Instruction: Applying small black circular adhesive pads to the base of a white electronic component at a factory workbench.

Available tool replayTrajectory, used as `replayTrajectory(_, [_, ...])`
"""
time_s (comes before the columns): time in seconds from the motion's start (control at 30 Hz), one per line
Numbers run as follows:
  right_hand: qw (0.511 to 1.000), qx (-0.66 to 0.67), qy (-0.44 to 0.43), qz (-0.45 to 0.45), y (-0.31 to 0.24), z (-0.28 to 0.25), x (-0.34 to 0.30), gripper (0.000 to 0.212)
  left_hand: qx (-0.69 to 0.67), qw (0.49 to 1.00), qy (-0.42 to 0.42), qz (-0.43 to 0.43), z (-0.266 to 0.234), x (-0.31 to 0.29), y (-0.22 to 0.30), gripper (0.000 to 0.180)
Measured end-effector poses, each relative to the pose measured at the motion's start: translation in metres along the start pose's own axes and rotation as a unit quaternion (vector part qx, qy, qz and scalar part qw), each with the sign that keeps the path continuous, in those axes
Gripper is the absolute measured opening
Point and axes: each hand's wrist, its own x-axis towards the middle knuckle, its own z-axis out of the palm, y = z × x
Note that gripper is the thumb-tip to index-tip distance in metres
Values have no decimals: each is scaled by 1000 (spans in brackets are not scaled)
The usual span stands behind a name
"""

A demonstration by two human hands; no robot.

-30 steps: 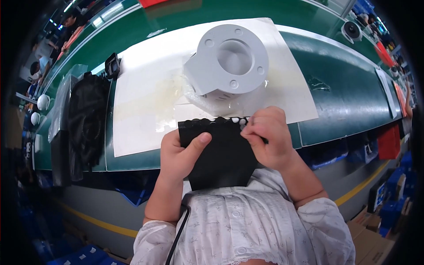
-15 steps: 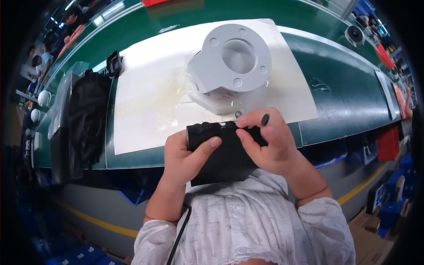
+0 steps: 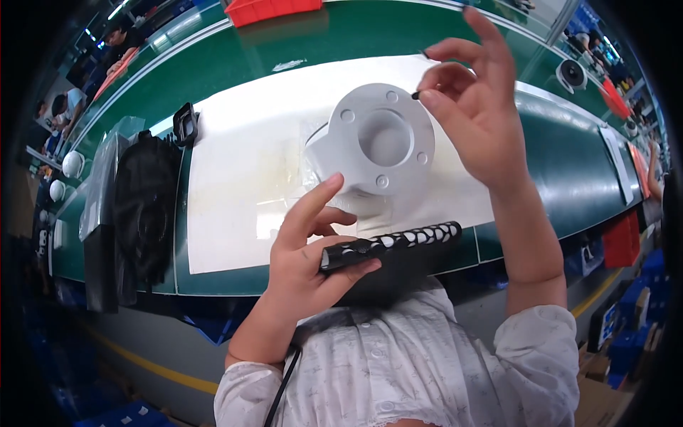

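Two hands in view. Left hand [image 3: 306, 256] is closed around one black perforated tray [image 3: 390, 245] at its left end – held edge-on near the worktop's front edge, a single row of white oval cells showing along the edge; can't tell what the cells hold. Right hand [image 3: 475, 107] is raised over the grey part, thumb and forefinger pinched on one small black screw [image 3: 415, 95], other fingers spread. One grey flanged housing [image 3: 377, 153] sits on the white mat [image 3: 242, 171], just beyond the tray – round flange face up, central bore, five small holes visible round the rim. The screw is just at the flange's upper right edge. One green worktop [image 3: 562, 178]. Left of the mat: one black fan-like part [image 3: 146, 213] and one small black clip [image 3: 185, 122]. One red bin [image 3: 274, 8] at the far edge, contents not visible.
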Motion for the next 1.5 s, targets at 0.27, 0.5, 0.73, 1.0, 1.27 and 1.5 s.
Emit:
replayTrajectory(0.27, [967,-89,-160,176,3,2,22,70,27,997,-63,-36,-1,0,-11,27])
replayTrajectory(0.5, [903,-303,-262,-156,-9,2,15,60,22,996,-60,-65,1,-5,-12,28])
replayTrajectory(0.73, [934,-291,-196,-70,-10,1,16,72,29,997,-42,-63,3,-7,-12,25])
replayTrajectory(1.0, [947,-140,-261,123,-3,24,20,63,1,996,-46,-76,4,-4,-13,27])
replayTrajectory(1.27, [953,-127,-243,126,1,21,17,60,16,995,-62,-74,3,-3,-13,36])
replayTrajectory(1.5, [964,-44,-213,152,5,23,13,64,13,995,-66,-74,4,-1,-13,37])
